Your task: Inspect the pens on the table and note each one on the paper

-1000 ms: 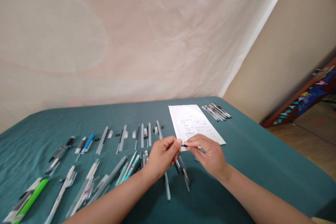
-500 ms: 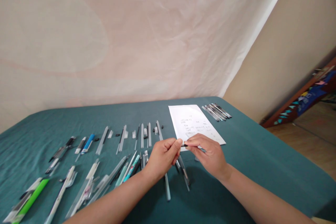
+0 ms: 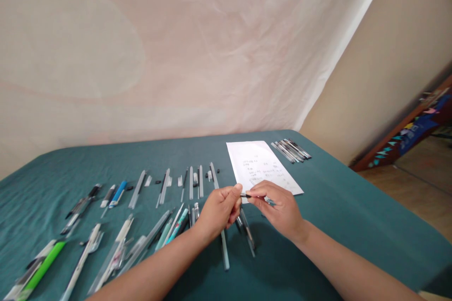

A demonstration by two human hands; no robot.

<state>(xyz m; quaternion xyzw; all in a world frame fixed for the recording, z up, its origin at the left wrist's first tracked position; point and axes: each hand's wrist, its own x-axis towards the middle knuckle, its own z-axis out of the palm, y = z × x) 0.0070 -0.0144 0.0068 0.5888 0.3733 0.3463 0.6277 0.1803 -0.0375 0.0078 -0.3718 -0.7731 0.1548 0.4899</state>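
My left hand is closed in a fist, thumb on top, over the near edge of the written sheet of paper. Facing it, my right hand pinches with thumb and fingertips. A thin black pen part bridges the small gap between both hands, its ends hidden in the fingers. Whether it is a refill, tip or grip I cannot tell. Beneath my left hand a pale translucent pen barrel shows on the cloth. Several clear and dark pens lie below the gap.
A row of taken-apart pens, with barrels, refills and small caps, runs across the green-covered table. A bundle of pens lies at the back right. More pens, including a bright green one, lie at the front left.
My left thumb has shifted slightly left, and a little more of the black pen part shows between my hands. The objects on the table have stayed put.
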